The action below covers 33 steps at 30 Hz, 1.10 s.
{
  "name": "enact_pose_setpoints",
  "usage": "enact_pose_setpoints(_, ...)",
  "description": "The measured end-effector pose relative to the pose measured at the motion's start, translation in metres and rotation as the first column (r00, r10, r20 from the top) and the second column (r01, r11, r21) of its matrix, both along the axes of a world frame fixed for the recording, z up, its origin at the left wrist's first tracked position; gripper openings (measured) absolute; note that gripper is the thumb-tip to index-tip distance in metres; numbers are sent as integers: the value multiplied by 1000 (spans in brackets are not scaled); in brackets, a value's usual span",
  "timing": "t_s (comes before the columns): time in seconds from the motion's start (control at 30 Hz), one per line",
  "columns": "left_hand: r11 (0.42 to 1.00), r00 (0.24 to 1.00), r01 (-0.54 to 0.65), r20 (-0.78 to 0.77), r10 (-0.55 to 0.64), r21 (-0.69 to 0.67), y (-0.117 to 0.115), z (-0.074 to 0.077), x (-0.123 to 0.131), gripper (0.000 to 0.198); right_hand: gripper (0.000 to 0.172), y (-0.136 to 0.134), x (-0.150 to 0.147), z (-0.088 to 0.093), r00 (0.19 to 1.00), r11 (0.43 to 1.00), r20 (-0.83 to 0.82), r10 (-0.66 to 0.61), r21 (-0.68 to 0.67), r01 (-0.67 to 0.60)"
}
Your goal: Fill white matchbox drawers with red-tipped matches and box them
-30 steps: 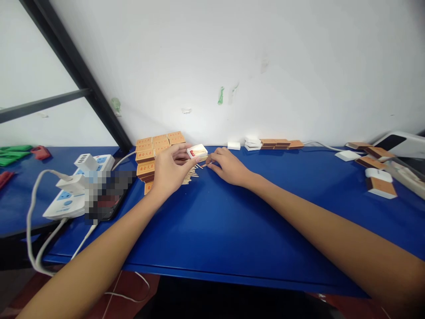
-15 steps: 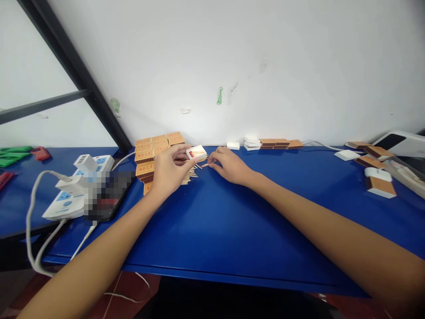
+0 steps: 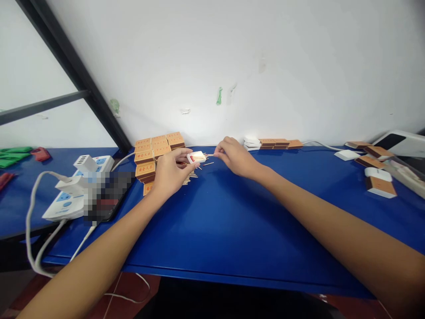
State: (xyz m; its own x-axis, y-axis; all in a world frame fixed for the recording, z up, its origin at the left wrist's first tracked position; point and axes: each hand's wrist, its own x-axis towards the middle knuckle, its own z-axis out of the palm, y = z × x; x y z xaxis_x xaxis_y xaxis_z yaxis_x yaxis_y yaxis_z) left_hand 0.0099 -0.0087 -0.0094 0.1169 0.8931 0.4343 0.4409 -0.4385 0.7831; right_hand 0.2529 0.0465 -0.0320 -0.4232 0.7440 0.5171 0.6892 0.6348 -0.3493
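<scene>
My left hand (image 3: pixel 171 172) is closed around a small white matchbox tray (image 3: pixel 200 160), held tilted just above the desk. A few red-headed matches lie inside it. To the right, my right hand (image 3: pixel 238 158) pinches a matchstick (image 3: pixel 211 155) between thumb and fingers, its far end close to the tray's right side. Below the tray, a pile of loose matchsticks (image 3: pixel 191 176) spreads on the blue desk, partly covered by my left hand. Stacked orange matchboxes (image 3: pixel 145 169) stand just left of that hand.
White trays (image 3: pixel 252 143) and brown-sided matchboxes (image 3: pixel 275 143) line the wall. More matchboxes (image 3: pixel 381 186) lie at the right beside a white device. On the left are a power strip (image 3: pixel 71 201) with cables, a phone (image 3: pixel 116 195) and a black metal frame (image 3: pixel 76 71).
My right hand has moved up and slightly right, raising the matchstick from the pile to the tray's level. My left hand keeps the tray nearly in place, turned slightly.
</scene>
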Motion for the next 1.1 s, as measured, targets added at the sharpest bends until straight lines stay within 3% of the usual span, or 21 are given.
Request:
enact_pose_setpoints(0.13, 1000, 1000, -7, -18, 7, -6, -1, -2, 1, 41, 7, -8, -6, 14, 988, 999, -153, 29, 40, -24)
enact_pose_setpoints(0.4, 996, 997, 75, 6, -75, -38, -3, -3, 3, 43, 9, -27, -24, 18, 992, 993, -43, 121, 21, -120)
enact_pose_setpoints(0.57, 997, 997, 72, 24, -71, -31, -4, -1, 4, 42, 10, -23, -22, 17, 966, 979, -164, 199, -1, -202)
enact_pose_setpoints(0.77, 999, 999, 45, 31, -44, -16, -2, 0, 3, 43, 15, -17, -19, 11, 946, 990, -301, 121, -35, -137)
enact_pose_setpoints(0.87, 1000, 997, 18, 77, -17, -14, -2, 2, 3, 44, 19, -11, -17, 2, 964, 992, -240, 116, -20, -125)
enact_pose_setpoints(1.1, 1000, 988, -13, 154, 13, 1, -5, 8, 3, 44, 26, -2, -12, -20, 990, 994, 96, 107, -25, -105)
